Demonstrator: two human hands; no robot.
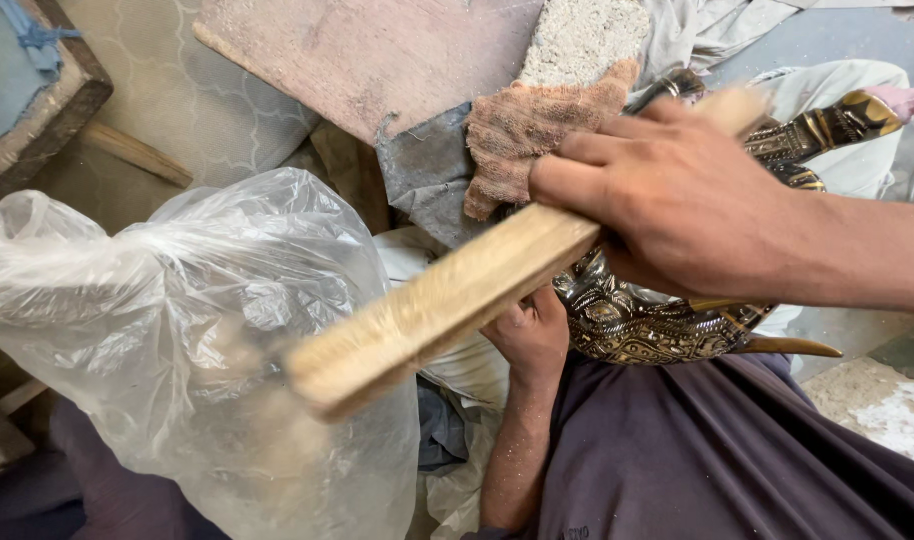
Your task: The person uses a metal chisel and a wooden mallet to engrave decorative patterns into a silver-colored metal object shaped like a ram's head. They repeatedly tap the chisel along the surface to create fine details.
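My right hand [667, 190] grips a long pale wooden brush [447, 300] that slants from upper right down to lower left, its near end blurred. Under it lies an ornate engraved metal piece [647, 325], dark with gold patterning, resting on my lap. My left hand [532, 335] holds this metal piece from its left side, fingers curled under its edge. Part of the metal piece [837, 125] shows again beyond my right hand. A worn brownish cloth [532, 130] lies just above the brush, beside the right hand's fingers.
A large clear plastic bag [177, 330] bulges at the left. A reddish wooden board [377, 60] and a grey dusty block [587, 40] lie at the top. White cloth [847, 90] lies at upper right. My dark purple trousers [717, 460] fill the lower right.
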